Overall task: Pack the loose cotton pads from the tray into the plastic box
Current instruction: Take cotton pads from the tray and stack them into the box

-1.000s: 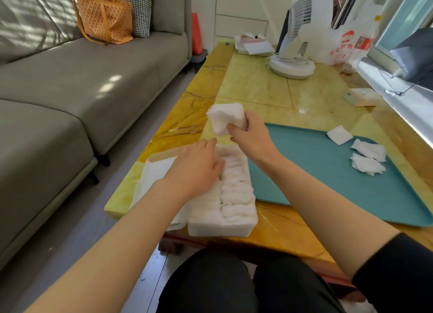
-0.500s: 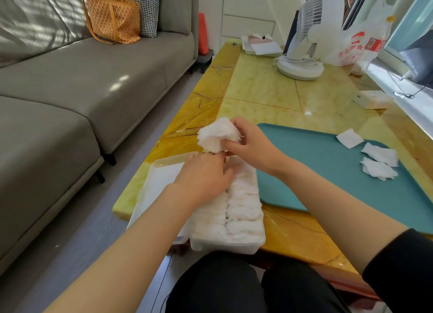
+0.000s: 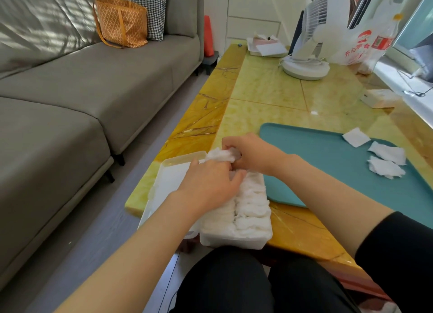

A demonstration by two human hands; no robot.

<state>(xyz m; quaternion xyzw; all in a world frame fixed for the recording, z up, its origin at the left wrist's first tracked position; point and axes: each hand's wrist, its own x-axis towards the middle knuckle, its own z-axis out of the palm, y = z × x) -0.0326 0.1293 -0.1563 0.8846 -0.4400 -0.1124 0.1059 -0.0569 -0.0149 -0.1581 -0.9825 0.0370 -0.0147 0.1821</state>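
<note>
Now, from the head camera: the right hand (image 3: 248,153) has its fingers curled tight round a bunch of pads (image 3: 220,154) at the far end of the plastic box (image 3: 234,241). The left hand (image 3: 210,183) lies with relaxed fingers on the packed pads (image 3: 250,207) inside. Three loose pads (image 3: 386,153) lie on the teal tray (image 3: 328,172), which sits just beside the box on the yellow table (image 3: 269,90).

Left grip (image 3: 209,183) lies flat, palm down; right grip (image 3: 249,153) (fingers curled) pinches.

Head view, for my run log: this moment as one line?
right hand: grips pad wad at plastic box | left hand: presses packed pads | tray: holds loose pads
</note>
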